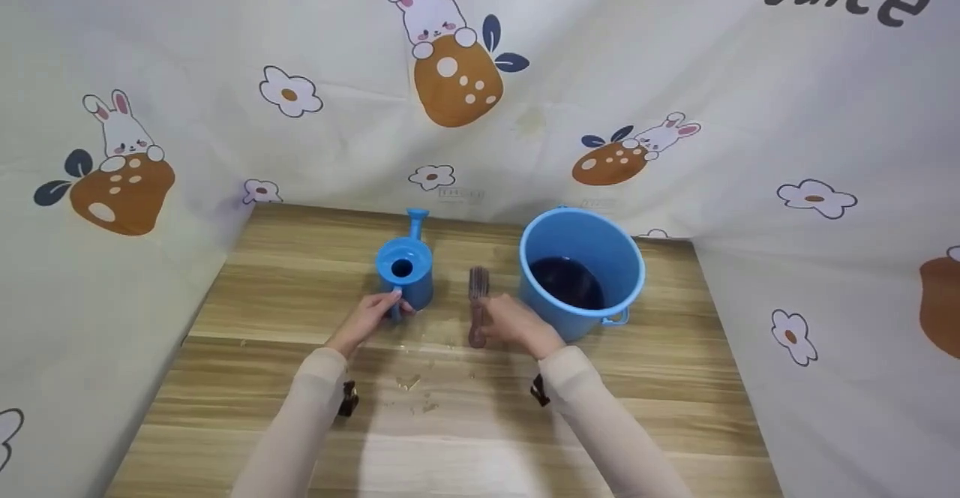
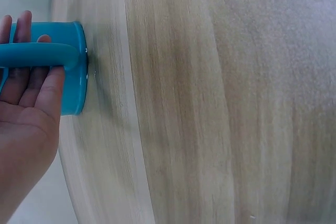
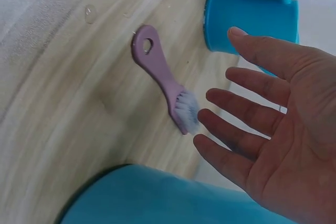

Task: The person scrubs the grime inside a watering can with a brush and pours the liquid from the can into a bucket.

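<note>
My left hand (image 1: 371,318) grips the handle of a blue watering can (image 1: 420,286), which stands upright on the wooden table with its sprinkler spout toward the back wall. In the left wrist view, the fingers (image 2: 37,80) pass through the loop of the handle (image 2: 39,55). Over the table's middle, my right hand (image 1: 517,323) hovers beside a mauve scrubbing brush (image 1: 478,288), holding nothing. Its fingers (image 3: 236,106) are spread and nearly straight in the right wrist view, close to the pale bristles (image 3: 186,109). The brush lies flat, handle toward me.
A blue bucket (image 1: 577,323) with dark liquid inside stands right of the brush. Water drops (image 1: 409,382) wet the tabletop (image 1: 247,408) in front of the watering can. Cloth (image 1: 337,145) printed with rabbits and flowers encloses the table at the back and sides.
</note>
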Demonstrator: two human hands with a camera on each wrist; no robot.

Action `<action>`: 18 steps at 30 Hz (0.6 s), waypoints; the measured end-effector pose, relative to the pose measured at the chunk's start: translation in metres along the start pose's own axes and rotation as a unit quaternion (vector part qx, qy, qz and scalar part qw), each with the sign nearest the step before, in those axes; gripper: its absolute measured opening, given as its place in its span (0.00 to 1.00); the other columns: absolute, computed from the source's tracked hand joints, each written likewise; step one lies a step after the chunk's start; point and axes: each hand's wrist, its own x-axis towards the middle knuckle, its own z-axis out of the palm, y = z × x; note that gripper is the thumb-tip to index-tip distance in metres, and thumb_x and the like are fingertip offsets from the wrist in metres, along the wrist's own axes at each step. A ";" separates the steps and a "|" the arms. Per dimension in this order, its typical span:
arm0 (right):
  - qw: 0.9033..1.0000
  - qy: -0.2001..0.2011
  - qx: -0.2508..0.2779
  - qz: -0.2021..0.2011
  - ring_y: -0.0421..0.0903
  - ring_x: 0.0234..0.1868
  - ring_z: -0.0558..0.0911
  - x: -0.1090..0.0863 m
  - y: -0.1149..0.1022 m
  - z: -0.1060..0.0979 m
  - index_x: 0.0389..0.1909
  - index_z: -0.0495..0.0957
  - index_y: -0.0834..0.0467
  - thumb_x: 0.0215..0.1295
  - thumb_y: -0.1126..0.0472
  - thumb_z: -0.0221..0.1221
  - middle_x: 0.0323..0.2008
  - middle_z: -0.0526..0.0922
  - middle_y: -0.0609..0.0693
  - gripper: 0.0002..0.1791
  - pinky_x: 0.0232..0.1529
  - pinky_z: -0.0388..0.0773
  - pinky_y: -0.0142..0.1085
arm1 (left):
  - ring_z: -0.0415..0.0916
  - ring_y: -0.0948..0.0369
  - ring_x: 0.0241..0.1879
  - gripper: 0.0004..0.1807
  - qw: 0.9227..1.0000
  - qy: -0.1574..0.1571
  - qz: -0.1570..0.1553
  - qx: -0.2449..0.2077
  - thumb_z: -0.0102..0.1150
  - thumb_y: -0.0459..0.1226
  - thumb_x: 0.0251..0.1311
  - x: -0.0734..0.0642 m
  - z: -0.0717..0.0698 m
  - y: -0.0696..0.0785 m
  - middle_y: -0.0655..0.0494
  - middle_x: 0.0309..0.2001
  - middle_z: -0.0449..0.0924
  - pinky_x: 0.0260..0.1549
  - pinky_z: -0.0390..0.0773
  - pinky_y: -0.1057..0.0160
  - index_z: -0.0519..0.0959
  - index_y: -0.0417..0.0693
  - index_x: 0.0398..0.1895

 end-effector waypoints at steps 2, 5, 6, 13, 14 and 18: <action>1.000 -0.002 0.014 0.012 0.50 0.35 0.82 0.000 0.001 0.002 0.46 0.79 0.60 0.59 0.62 0.67 0.38 0.86 0.56 0.15 0.37 0.78 0.43 | 0.81 0.54 0.51 0.27 1.000 -0.001 -0.004 -0.003 0.42 0.48 0.77 0.001 0.000 -0.001 0.41 0.48 0.86 0.57 0.74 0.49 0.80 0.30 0.45; 0.999 -0.003 0.032 0.033 0.47 0.31 0.79 0.001 0.003 0.006 0.45 0.80 0.60 0.58 0.61 0.69 0.36 0.85 0.55 0.15 0.34 0.77 0.42 | 0.80 0.57 0.50 0.27 1.000 -0.002 -0.008 -0.002 0.42 0.49 0.77 0.002 0.000 -0.001 0.43 0.48 0.86 0.59 0.74 0.47 0.81 0.32 0.45; 0.999 -0.003 0.037 0.038 0.46 0.30 0.78 0.001 0.004 0.008 0.45 0.80 0.60 0.57 0.60 0.69 0.36 0.85 0.55 0.16 0.34 0.76 0.41 | 0.80 0.58 0.50 0.28 1.000 -0.003 -0.008 -0.002 0.42 0.49 0.76 0.002 0.000 -0.001 0.43 0.48 0.86 0.60 0.73 0.47 0.81 0.32 0.45; 0.997 0.007 0.056 0.051 0.45 0.29 0.76 0.004 0.007 0.017 0.43 0.81 0.59 0.54 0.61 0.70 0.34 0.85 0.53 0.15 0.34 0.76 0.40 | 0.79 0.61 0.51 0.27 1.000 0.000 -0.019 -0.008 0.42 0.51 0.76 0.003 -0.001 -0.003 0.46 0.49 0.86 0.64 0.70 0.44 0.81 0.35 0.45; 0.997 0.009 0.056 0.052 0.45 0.28 0.76 0.004 0.007 0.018 0.42 0.81 0.59 0.54 0.61 0.70 0.34 0.84 0.53 0.15 0.33 0.76 0.40 | 0.79 0.61 0.51 0.27 1.000 0.001 -0.022 -0.009 0.43 0.51 0.76 0.003 -0.001 -0.003 0.47 0.49 0.86 0.64 0.69 0.44 0.82 0.36 0.45; 0.996 0.013 0.059 0.060 0.46 0.27 0.75 0.007 0.008 0.023 0.41 0.81 0.59 0.54 0.62 0.69 0.32 0.84 0.53 0.14 0.32 0.75 0.40 | 0.78 0.62 0.50 0.26 1.000 0.007 -0.021 -0.010 0.43 0.51 0.75 0.001 -0.001 -0.002 0.48 0.48 0.86 0.63 0.70 0.44 0.82 0.36 0.44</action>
